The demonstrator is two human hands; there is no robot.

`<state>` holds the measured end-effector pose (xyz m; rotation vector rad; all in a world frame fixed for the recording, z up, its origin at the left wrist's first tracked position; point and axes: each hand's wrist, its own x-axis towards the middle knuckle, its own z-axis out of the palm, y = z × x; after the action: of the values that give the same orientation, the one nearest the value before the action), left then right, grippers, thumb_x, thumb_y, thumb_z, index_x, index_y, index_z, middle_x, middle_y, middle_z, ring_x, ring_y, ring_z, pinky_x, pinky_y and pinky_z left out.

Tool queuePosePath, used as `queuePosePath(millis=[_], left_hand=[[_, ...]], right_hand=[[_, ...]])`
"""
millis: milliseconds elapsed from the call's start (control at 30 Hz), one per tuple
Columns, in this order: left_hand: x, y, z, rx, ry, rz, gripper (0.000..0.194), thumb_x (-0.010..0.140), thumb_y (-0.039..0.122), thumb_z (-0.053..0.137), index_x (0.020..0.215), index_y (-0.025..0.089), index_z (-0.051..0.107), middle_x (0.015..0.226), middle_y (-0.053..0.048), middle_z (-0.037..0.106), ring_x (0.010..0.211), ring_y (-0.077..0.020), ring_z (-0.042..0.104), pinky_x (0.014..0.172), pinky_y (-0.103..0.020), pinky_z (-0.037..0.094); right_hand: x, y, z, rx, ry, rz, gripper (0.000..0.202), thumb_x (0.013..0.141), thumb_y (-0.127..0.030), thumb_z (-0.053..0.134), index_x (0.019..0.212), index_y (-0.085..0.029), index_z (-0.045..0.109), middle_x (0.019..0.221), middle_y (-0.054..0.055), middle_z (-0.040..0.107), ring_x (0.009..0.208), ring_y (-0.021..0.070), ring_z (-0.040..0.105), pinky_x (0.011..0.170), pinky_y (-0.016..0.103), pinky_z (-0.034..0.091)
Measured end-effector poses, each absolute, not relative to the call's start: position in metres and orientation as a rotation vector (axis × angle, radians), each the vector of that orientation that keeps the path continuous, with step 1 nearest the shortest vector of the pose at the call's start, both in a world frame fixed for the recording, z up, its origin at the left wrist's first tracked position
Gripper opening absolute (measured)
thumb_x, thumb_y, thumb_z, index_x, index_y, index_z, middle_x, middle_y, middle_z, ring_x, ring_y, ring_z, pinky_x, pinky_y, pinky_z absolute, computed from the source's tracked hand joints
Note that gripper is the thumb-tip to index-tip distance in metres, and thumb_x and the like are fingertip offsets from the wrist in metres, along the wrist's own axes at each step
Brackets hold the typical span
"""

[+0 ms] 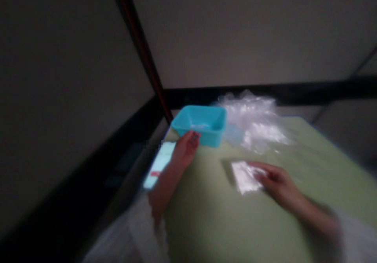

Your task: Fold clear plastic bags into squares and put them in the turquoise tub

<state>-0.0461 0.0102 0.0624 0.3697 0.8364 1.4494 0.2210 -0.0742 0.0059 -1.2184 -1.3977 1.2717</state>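
Note:
The picture is blurred by motion. My left hand (186,149) reaches toward the near wall of a turquoise plastic tub (203,124) and seems to pinch a small dark thing in its fingertips, too blurred to name. My right hand (275,180) rests flat on a small clear plastic bag (244,175) lying on the green table (212,216). A lit phone (160,164) lies beside my left wrist at the table's left edge.
A heap of crumpled clear plastic bags (253,121) lies behind and right of the tub. Grey walls, a dark red post (138,43) and a black rail (294,90) close in the table's far side. The floor drops away dark on the left.

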Motion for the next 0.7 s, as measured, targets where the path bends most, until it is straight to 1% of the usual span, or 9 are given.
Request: queuePosePath(millis=[233,367,533,633,700], left_hand=[[-0.042,0.004,0.061,0.309,0.793,1.481,0.020,0.090,0.003,0.045,0.075,0.012,0.055,0.068,-0.002,0.064,0.061,-0.0085,0.065,0.064,-0.019,0.055],[-0.039,-0.002,0.059,0.275,0.784,1.513,0.018,0.089,0.003,0.047,0.075,0.013,0.055,0.071,-0.002,0.065,0.065,-0.0087,0.065,0.071,-0.023,0.056],[-0.033,-0.011,0.056,0.242,0.797,1.540,0.014,0.086,0.003,0.051,0.079,0.014,0.056,0.077,-0.001,0.067,0.068,-0.0098,0.066,0.072,-0.025,0.056],[-0.031,-0.019,0.054,0.246,0.809,1.561,0.012,0.080,0.003,0.059,0.080,0.015,0.057,0.080,0.000,0.068,0.070,-0.0108,0.066,0.071,-0.026,0.056],[-0.029,-0.026,0.052,0.284,0.819,1.566,0.013,0.075,0.007,0.066,0.081,0.015,0.059,0.083,0.000,0.069,0.073,-0.0118,0.066,0.070,-0.025,0.056]], right_hand=[[0.223,-0.076,0.002,-1.225,-1.367,1.298,0.034,0.075,-0.041,0.071,0.104,-0.024,0.071,0.093,0.006,0.073,0.077,0.0204,0.064,0.066,0.032,0.053],[0.226,-0.076,0.000,-1.252,-1.407,1.301,0.032,0.077,-0.041,0.069,0.104,-0.025,0.072,0.100,0.007,0.072,0.079,0.0227,0.066,0.067,0.035,0.055],[0.225,-0.081,0.004,-1.289,-1.420,1.305,0.028,0.078,-0.042,0.068,0.103,-0.030,0.072,0.103,0.004,0.072,0.082,0.0248,0.068,0.068,0.034,0.057],[0.226,-0.083,0.005,-1.324,-1.418,1.290,0.027,0.077,-0.041,0.068,0.102,-0.033,0.072,0.105,0.003,0.072,0.082,0.0243,0.068,0.069,0.033,0.057],[0.228,-0.083,0.006,-1.363,-1.404,1.261,0.027,0.076,-0.041,0.069,0.101,-0.033,0.073,0.105,0.003,0.072,0.083,0.0249,0.069,0.069,0.033,0.057]])
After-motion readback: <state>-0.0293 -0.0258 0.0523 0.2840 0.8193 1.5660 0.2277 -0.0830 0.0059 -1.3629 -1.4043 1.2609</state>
